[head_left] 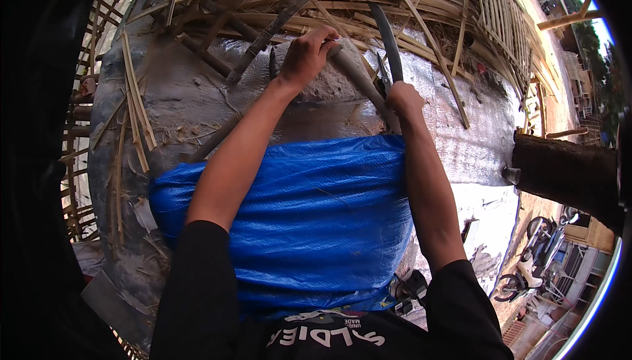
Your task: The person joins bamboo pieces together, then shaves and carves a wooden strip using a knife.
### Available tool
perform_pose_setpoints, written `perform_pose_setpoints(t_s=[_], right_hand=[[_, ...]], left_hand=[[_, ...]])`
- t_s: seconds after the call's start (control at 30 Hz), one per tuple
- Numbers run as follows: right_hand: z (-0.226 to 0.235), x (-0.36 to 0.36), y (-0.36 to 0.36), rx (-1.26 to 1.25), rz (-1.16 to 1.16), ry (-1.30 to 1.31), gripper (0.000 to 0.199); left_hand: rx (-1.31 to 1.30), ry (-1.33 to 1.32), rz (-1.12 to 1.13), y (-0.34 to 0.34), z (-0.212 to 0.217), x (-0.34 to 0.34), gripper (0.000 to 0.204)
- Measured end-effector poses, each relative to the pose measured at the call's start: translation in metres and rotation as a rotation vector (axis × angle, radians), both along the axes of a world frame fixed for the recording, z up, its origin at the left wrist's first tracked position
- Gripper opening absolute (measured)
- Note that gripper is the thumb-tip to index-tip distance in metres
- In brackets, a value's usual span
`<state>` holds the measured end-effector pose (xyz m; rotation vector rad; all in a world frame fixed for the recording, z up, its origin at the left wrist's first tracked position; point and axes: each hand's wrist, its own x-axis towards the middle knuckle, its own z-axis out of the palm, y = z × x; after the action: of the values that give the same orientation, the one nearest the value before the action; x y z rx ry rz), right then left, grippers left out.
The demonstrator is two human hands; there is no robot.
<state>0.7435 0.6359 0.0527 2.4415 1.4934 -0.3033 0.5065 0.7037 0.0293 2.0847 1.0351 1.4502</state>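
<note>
My right hand [405, 102] is wrapped round the handle of a large knife [387, 41], its long dark, slightly curved blade pointing up and away. My left hand [306, 57] is closed, fingertips pinched together by the far end of a greyish stick [359, 82]. What it pinches, if anything, is too small to make out. The stick slants from there toward my right wrist, in front of a rough grey stone block [327, 85]. A blue tarp [316, 215] covers my lap below both forearms.
Split bamboo strips [408, 14] are piled along the far side, with more strips [135, 106] at the left. Silvery foil sheeting [454, 143] lies on the ground. A thick dark wooden beam [566, 169] juts in from the right, and a motorcycle [540, 251] stands beyond it.
</note>
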Motion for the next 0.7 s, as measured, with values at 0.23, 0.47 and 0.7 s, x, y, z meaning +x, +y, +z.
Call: perform_pose_setpoints(t_s=[0.23,0.47,0.7], right_hand=[[0.020,0.009,-0.013,-0.124,-0.070,0.167,0.032],[0.046,0.017,-0.041,0.308,-0.130,0.853,0.043],[0.025,0.048,-0.033,0.899,-0.301,1.149,0.041]], left_hand=[[-0.006,0.012,-0.026,-0.011,0.007,-0.013,0.016],[-0.010,-0.010,-0.036,-0.011,-0.004,-0.024,0.017],[-0.030,0.011,-0.017,-0.012,-0.008,-0.012,0.018]])
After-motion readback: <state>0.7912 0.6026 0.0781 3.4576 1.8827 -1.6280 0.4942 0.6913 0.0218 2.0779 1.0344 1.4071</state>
